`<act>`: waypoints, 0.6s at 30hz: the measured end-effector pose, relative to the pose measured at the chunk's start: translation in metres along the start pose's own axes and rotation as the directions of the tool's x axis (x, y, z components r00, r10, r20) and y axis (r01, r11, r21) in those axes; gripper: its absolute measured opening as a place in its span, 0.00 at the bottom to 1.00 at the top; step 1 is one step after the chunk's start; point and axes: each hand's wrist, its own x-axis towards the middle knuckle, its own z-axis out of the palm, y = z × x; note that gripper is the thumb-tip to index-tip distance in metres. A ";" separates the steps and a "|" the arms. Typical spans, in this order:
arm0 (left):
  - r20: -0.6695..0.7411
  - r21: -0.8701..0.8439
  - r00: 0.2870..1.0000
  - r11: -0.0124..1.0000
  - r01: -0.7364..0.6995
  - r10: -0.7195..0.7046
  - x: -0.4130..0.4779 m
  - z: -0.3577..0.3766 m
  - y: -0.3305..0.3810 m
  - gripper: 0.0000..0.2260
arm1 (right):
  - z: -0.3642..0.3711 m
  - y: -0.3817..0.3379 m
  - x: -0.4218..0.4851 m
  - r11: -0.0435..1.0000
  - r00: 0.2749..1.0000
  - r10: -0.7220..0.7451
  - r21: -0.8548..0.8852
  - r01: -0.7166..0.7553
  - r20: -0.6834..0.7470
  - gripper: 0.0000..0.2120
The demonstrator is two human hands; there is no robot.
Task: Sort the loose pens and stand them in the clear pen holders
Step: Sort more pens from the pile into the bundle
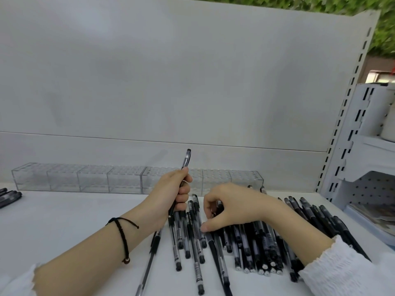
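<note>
Here, closest in: white cuffs at both lower corners, the right sleeve [350,272] crinkled at its edge. There is a black cord bracelet [123,238] on your left wrist.

Loose pens [252,248] lie across the white bench [64,223], black and clear-barrelled, roughly parallel. They are thickest under and right of your right forearm and thinner toward the centre. One long pen [149,263] lies at the left edge of the spread.

Your right hand [233,206] sits low over the pile, fingers curled down among the pens and thumb tip touching a barrel. You cannot tell from this view whether it grasps any.

Your left hand [177,193], just left of it, is clenched round a black pen [185,165], held near upright with the cap end up.

Far left on the bench are a few more dark pens [9,196], well apart from the main spread.

Behind your hands, a row of clear pen holders [85,178] stands against the white back panel [171,82]. Further right are a slotted upright [346,116] and a white shelf unit [376,146]. Green foliage [320,3] shows above the panel.
</note>
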 end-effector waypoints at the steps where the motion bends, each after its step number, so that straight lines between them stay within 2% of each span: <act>1: -0.001 0.000 1.000 1.000 -0.002 0.002 0.000 0.000 0.000 0.12 | 0.000 -0.001 0.000 1.000 1.000 0.001 -0.019 -0.001 0.002 0.17; 8: -0.007 -0.005 1.000 1.000 -0.014 0.014 -0.001 0.000 0.002 0.12 | -0.003 -0.005 0.000 0.998 0.998 0.033 0.048 -0.036 0.058 0.16; 15: -0.031 0.004 0.999 1.000 -0.029 0.029 -0.003 0.000 0.005 0.13 | 0.011 -0.002 0.014 0.982 0.976 0.180 0.087 -0.170 -0.121 0.16; 18: -0.038 0.015 0.999 0.999 -0.030 0.030 -0.003 0.001 0.005 0.13 | 0.014 -0.005 0.016 0.972 0.962 0.233 0.043 -0.230 -0.138 0.14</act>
